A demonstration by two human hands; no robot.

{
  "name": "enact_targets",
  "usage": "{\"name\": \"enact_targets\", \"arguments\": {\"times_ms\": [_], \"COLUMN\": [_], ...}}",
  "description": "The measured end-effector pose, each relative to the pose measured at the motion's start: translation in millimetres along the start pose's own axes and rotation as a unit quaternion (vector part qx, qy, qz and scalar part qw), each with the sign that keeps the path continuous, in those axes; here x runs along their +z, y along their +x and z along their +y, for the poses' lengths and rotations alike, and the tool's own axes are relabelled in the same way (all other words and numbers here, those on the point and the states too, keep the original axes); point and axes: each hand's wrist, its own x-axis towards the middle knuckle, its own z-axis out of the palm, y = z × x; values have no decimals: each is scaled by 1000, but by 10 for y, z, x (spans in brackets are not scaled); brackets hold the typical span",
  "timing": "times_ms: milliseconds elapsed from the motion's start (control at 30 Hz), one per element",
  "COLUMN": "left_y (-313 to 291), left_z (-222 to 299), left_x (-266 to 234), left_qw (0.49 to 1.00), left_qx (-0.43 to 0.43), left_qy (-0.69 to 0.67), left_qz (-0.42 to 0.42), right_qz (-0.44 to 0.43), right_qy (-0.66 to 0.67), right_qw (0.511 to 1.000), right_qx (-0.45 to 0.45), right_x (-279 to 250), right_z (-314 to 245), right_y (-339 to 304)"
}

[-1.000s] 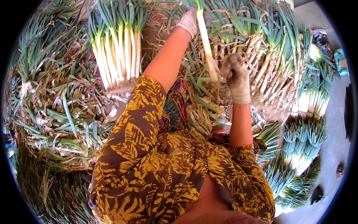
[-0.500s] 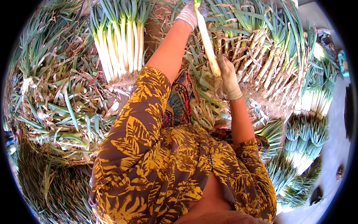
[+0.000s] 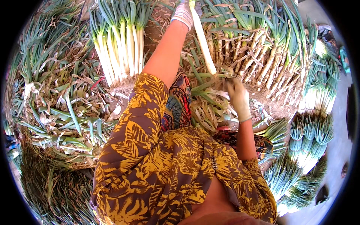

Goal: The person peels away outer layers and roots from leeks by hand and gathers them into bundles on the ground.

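At the top centre my gloved left hand is closed around the upper part of a long green onion. Its white shaft slants down to the right, and its lower end looks pale and smooth. Below and right of that end, apart from it, is my gloved right hand. Its fingers are bent together and slightly blurred; brownish strands show by the fingertips, but what they hold is unclear. Stripped leaves and peelings lie under the onion, beside the right hand.
A row of clean white-stemmed green onions lies to the upper left. Unpeeled onions with brown, dirty stems are piled upper right. Leaf litter covers the left side. Bundled onions stand along the right, beside grey floor.
My right hand has moved down and right, away from the onion's lower end. That end now looks whiter, without its hanging roots. The left hand and onion have shifted slightly up and left.
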Motion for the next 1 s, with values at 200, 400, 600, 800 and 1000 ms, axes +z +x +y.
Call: {"name": "enact_targets", "arguments": {"times_ms": [200, 400, 600, 800, 1000], "left_y": [-273, -446, -183, -310, -395], "left_z": [382, 558, 424, 394, 531], "left_x": [689, 895, 473, 741, 749], "left_qw": [904, 962, 890, 936, 939], "left_qx": [-162, -179, -173, -175, -151], "left_qy": [-393, -197, -404, -304, -258], "left_qz": [42, 58, -121, 5, -167], "right_qz": [239, -25, -83, 26, -285], "right_qy": [40, 372, 685, 679, 491], "right_qw": [968, 885, 673, 719, 816], "right_qx": [57, 280, 266, 147, 112], "right_x": [636, 746, 299, 281, 281], "right_z": [-368, -26, -604, -535, -357], "right_y": [987, 1293, 1104, 1150, 1138]}}
